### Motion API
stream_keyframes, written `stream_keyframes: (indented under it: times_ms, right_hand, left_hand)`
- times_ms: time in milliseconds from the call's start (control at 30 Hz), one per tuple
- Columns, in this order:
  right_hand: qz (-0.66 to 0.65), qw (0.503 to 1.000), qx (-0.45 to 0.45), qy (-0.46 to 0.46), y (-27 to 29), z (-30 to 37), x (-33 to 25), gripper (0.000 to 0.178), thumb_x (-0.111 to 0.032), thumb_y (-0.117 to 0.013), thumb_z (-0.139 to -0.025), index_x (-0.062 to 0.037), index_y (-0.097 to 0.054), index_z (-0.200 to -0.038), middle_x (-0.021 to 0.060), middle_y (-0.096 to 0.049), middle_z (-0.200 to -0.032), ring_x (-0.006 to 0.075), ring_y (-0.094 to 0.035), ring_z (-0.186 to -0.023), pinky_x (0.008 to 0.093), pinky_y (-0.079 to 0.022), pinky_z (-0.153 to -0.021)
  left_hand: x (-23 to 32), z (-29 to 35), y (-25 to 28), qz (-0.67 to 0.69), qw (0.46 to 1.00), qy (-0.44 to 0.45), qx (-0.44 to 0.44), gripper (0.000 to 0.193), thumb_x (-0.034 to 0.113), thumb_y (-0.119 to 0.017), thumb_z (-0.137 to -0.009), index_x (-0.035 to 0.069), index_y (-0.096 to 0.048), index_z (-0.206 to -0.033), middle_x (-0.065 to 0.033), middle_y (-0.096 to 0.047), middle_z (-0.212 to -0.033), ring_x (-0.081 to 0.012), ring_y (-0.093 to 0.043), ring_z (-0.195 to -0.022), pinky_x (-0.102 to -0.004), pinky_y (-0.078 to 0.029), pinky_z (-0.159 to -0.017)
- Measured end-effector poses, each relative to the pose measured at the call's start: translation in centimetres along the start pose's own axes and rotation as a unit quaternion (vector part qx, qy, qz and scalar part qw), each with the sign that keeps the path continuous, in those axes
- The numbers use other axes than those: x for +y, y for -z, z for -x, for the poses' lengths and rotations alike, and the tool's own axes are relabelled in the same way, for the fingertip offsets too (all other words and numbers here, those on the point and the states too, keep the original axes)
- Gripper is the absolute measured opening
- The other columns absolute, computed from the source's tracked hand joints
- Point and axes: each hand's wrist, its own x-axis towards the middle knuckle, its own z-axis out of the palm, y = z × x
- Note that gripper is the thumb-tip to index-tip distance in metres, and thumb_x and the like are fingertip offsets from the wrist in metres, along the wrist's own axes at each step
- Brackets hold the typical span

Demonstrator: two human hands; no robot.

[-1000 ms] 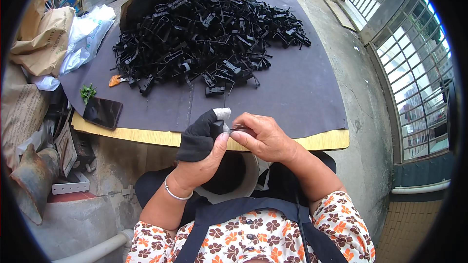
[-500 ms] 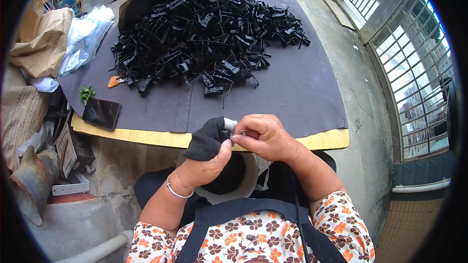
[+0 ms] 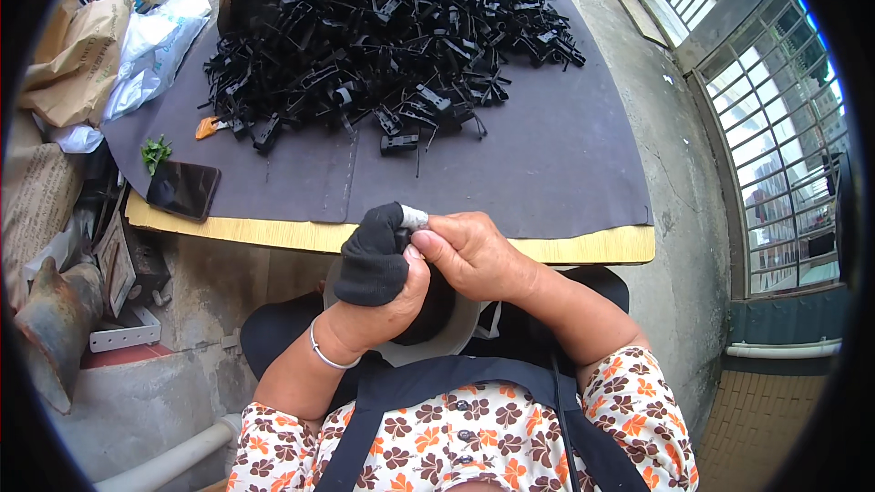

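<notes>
Just past the table's near edge, above a pale bucket (image 3: 471, 321) between my knees, both hands meet. A black cloth cover wraps the fingers of my left hand (image 3: 383, 278), with whitish wrapping at one fingertip; the thumb is bare. This hand is closed around a small black part (image 3: 402, 237), mostly hidden. My bare right hand (image 3: 478, 255) presses thumb and fingers together against it; what it pinches is hidden. Beyond them, a large heap of black plastic parts (image 3: 365, 55) with thin stems lies on the dark mat (image 3: 529, 182).
A phone (image 3: 184, 189), green leaves (image 3: 156, 153) and a small orange object (image 3: 208, 128) lie at the mat's left. Paper bags (image 3: 87, 59) and a white plastic bag (image 3: 155, 55) crowd the far left. The yellow table edge (image 3: 583, 248) runs behind my hands. A barred window (image 3: 775, 146) stands right.
The right fingers have closed in against the left hand; a thin, light piece seen between them earlier is now hidden. The left hand has tilted slightly. The whole view has shifted a little.
</notes>
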Motion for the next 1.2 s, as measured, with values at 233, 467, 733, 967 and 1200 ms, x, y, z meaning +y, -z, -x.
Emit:
stream_keyframes:
  times_ms: [233,467,733,967,1200]
  right_hand:
    - [-0.106,0.992,-0.024,-0.058,-0.9,-1.7,-1.0,0.028,-0.019,-0.045,-0.099,0.0015,-0.055,-0.082,0.002,-0.054,-0.067,0.0065,-0.045,-0.065,0.0264,-0.043,-0.059]
    - [-0.166,0.983,-0.062,-0.038,-0.9,-1.2,-1.2,0.034,-0.024,-0.043,-0.1,-0.001,-0.055,-0.078,0.0004,-0.052,-0.065,0.008,-0.044,-0.064,0.0269,-0.042,-0.061]
    - [-0.063,0.99,-0.089,-0.084,-0.7,-1.4,-1.9,0.033,-0.025,-0.047,-0.098,0.0001,-0.057,-0.079,0.008,-0.055,-0.064,0.0133,-0.047,-0.06,0.0314,-0.044,-0.059]
    - [-0.036,0.991,-0.097,-0.088,0.1,-2.2,-1.9,0.033,-0.027,-0.048,-0.097,0.0012,-0.059,-0.084,0.0176,-0.059,-0.068,0.025,-0.051,-0.058,0.0368,-0.045,-0.061]
    - [0.378,0.917,0.12,0.039,3.0,-7.1,0.3,0.021,-0.023,-0.056,-0.088,-0.0017,-0.06,-0.089,0.0162,-0.063,-0.079,0.0347,-0.062,-0.077,0.0408,-0.05,-0.069]
  left_hand:
    - [0.0,-0.3,0.8,-0.04,0.993,-0.07,0.09,0.027,-0.002,-0.049,-0.082,-0.005,-0.051,-0.109,-0.0095,-0.058,-0.092,-0.0143,-0.056,-0.079,-0.0263,-0.048,-0.074]
    - [0.3,0.5,2.8,0.198,0.973,0.122,-0.016,0.028,0.0,-0.048,-0.087,-0.006,-0.048,-0.114,-0.0063,-0.057,-0.09,-0.0085,-0.053,-0.079,-0.0235,-0.046,-0.072]
    - [-0.1,1.2,2.8,0.15,0.982,0.109,-0.023,0.028,0.002,-0.051,-0.085,-0.007,-0.049,-0.111,-0.0091,-0.058,-0.089,-0.0123,-0.055,-0.077,-0.0264,-0.047,-0.072]
    - [-0.1,0.7,2.6,0.039,0.999,0.014,0.006,0.024,-0.003,-0.05,-0.082,-0.005,-0.052,-0.106,-0.0067,-0.058,-0.081,-0.0128,-0.054,-0.073,-0.0257,-0.046,-0.072]
    - [-0.6,0.0,4.3,-0.123,0.984,-0.087,-0.089,0.022,0.011,-0.058,-0.086,0.0,-0.064,-0.105,-0.0161,-0.065,-0.096,-0.0301,-0.062,-0.087,-0.0372,-0.049,-0.079]
